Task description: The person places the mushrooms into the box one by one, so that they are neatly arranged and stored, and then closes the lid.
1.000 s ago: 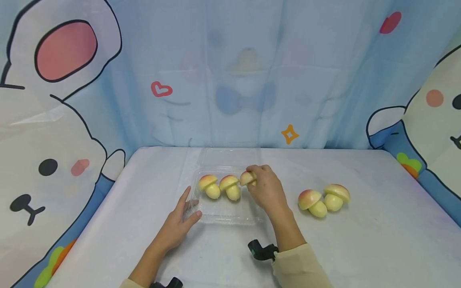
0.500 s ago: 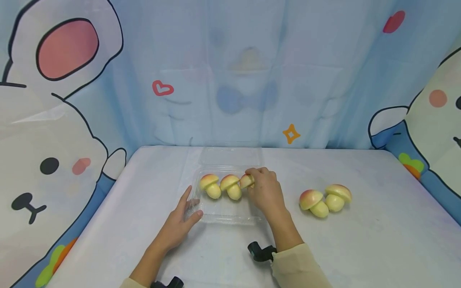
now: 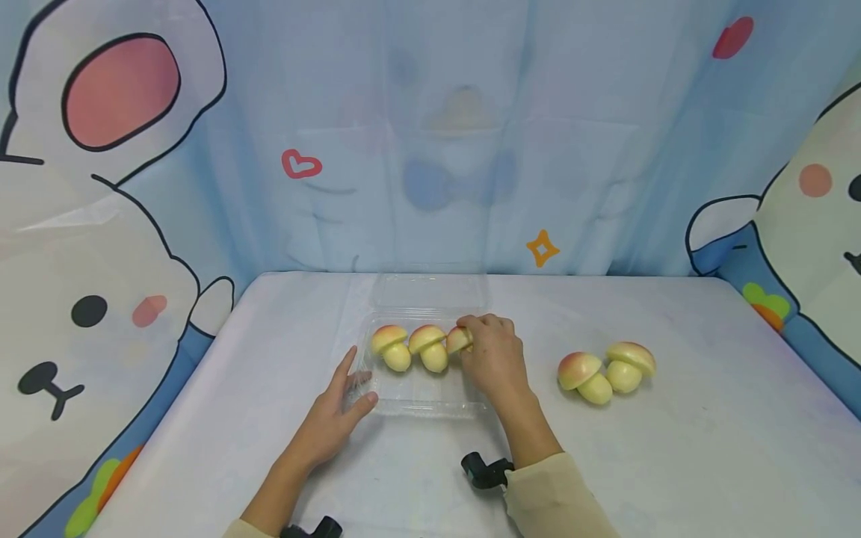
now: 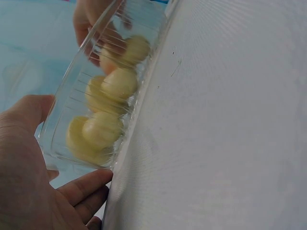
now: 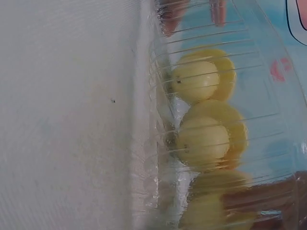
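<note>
A clear plastic box (image 3: 424, 407) with its lid folded back lies on the table. Two yellow toy mushrooms with reddish caps sit inside, the left mushroom (image 3: 390, 348) beside the middle mushroom (image 3: 429, 348). At the box's right part my right hand (image 3: 496, 359) holds a third mushroom (image 3: 459, 340), its stem mostly hidden by the fingers in the head view. My left hand (image 3: 329, 422) rests against the box's left end with thumb and fingers spread; in the left wrist view the thumb (image 4: 33, 108) touches the wall near the rim.
Two more toy mushrooms, a left one (image 3: 584, 378) and a right one (image 3: 630, 366), lie together on the white tablecloth (image 3: 673, 463) right of the box. Behind the table hangs a blue cartoon curtain (image 3: 578, 134).
My right hand has lowered slightly with the third mushroom, now close beside the middle one. The left hand stays at the box's left end.
</note>
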A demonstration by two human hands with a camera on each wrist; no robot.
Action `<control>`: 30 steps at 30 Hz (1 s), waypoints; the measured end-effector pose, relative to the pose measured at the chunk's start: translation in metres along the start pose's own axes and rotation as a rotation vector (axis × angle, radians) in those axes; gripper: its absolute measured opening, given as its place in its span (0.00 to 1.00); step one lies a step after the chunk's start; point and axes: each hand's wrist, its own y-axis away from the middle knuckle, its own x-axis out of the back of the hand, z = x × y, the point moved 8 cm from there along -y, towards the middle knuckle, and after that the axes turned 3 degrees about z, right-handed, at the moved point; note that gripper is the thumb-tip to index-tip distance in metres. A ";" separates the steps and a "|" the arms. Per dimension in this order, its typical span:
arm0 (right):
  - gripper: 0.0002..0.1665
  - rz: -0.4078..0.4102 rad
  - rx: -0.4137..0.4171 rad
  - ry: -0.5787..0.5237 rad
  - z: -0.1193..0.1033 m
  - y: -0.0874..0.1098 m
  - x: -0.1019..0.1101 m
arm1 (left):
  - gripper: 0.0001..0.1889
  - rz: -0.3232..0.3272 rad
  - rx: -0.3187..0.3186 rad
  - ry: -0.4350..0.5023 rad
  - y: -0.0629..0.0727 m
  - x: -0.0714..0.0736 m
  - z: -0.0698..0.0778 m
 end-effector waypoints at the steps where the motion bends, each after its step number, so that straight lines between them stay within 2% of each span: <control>1: 0.26 0.002 0.001 0.005 0.000 0.000 0.000 | 0.43 -0.001 0.000 0.003 0.000 0.000 0.000; 8: 0.25 0.010 -0.008 0.029 0.001 0.001 -0.002 | 0.43 -0.003 0.000 0.008 0.000 0.000 0.000; 16: 0.26 -0.043 -0.066 0.017 0.003 0.001 -0.005 | 0.43 -0.007 0.015 0.001 0.000 0.000 -0.001; 30: 0.29 -0.090 -0.102 -0.026 0.006 0.001 -0.006 | 0.43 -0.009 0.019 -0.005 0.000 0.000 -0.001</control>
